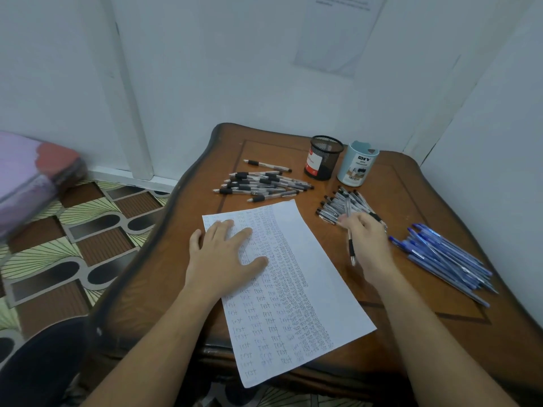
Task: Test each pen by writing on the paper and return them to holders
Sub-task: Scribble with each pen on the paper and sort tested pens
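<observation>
While pressing the left hand (226,254) flat on the upper left part of the paper (311,254), fingers straight and spread, grips a clear pen (350,245) in the right hand (367,239). Keeps the right fingers curled round the barrel, with the black grip and the tip pointing back toward the body, over bare desk (411,183) just off the paper's right edge. Reaches with that hand to the near edge of a heap of clear pens (338,205); cannot tell whether touching the heap.

On the paper, slanted across the desk: columns of the handwritten word "test", wide-spaced on the left, tightly packed in the middle, with a blank strip along the right side.

Beyond the paper's far edge, a second heap of black-grip pens (261,183), lying mostly crosswise, and one single pen (266,165) just behind it. To the right of the right hand, a pile of blue pens (443,257), fanned out toward the desk's right edge.

At the back of the desk, side by side and upright: a black mesh holder (324,157) and a pale blue holder (357,164) labelled "DIY".
</observation>
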`<action>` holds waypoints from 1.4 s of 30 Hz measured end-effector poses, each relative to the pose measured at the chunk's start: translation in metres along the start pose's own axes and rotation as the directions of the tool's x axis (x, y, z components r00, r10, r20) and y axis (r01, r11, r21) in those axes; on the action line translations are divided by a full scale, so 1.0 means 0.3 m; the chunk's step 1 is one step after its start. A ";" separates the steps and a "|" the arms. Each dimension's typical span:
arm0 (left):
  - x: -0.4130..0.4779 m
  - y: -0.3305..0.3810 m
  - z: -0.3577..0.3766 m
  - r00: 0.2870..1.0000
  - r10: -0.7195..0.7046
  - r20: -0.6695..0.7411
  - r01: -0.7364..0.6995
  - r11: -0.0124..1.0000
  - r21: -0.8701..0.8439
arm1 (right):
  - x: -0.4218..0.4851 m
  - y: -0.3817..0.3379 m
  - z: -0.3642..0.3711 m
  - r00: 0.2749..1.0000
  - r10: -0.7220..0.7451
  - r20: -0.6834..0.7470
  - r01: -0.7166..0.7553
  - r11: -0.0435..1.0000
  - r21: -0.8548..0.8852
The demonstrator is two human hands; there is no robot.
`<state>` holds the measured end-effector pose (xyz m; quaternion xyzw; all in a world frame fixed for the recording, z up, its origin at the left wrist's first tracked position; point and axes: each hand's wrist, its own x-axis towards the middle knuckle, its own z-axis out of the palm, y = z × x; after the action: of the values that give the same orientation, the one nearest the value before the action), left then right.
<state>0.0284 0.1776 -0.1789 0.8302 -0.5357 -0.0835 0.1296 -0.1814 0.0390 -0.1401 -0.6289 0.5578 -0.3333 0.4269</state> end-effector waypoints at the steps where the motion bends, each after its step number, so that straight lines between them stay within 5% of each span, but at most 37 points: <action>1: 0.000 0.000 -0.001 1.000 0.000 0.000 0.000 1.000 0.004 | 0.036 -0.020 -0.021 0.997 -0.079 -0.018 0.074 0.979 -0.191; 3: 0.002 -0.003 0.000 1.000 0.000 -0.001 0.000 1.000 0.003 | 0.120 -0.055 -0.067 0.980 -0.197 0.002 0.173 0.855 -0.489; 6: 0.006 -0.006 0.004 1.000 -0.002 -0.007 0.002 1.000 -0.005 | 0.229 -0.094 -0.108 0.979 -0.201 0.035 0.169 0.700 -0.694; 12: 0.013 -0.010 0.011 1.000 -0.002 0.008 0.002 1.000 0.002 | 0.328 -0.146 -0.090 0.962 -0.272 0.030 0.216 0.683 -0.698; 19: 0.011 -0.011 0.013 1.000 -0.005 -0.003 0.005 1.000 -0.008 | 0.383 -0.064 -0.069 0.968 -0.153 0.198 0.247 0.455 -0.856; 28: 0.009 -0.008 0.014 0.999 -0.004 -0.033 0.004 1.000 -0.023 | 0.329 -0.068 -0.035 0.959 -0.251 0.130 0.240 0.481 -0.843; 35: 0.008 -0.009 0.014 1.000 -0.004 -0.028 0.003 1.000 -0.020 | 0.316 -0.116 0.187 0.848 -0.329 0.416 0.530 0.515 -0.673; 42: 0.012 -0.013 0.013 1.000 -0.002 -0.015 0.002 1.000 -0.021 | 0.368 -0.102 0.322 0.874 -0.320 0.365 0.485 0.534 -0.693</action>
<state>0.0322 0.1754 -0.1838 0.8300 -0.5329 -0.0831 0.1420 -0.0650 -0.0534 -0.1584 -0.8895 0.4400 -0.0913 0.0823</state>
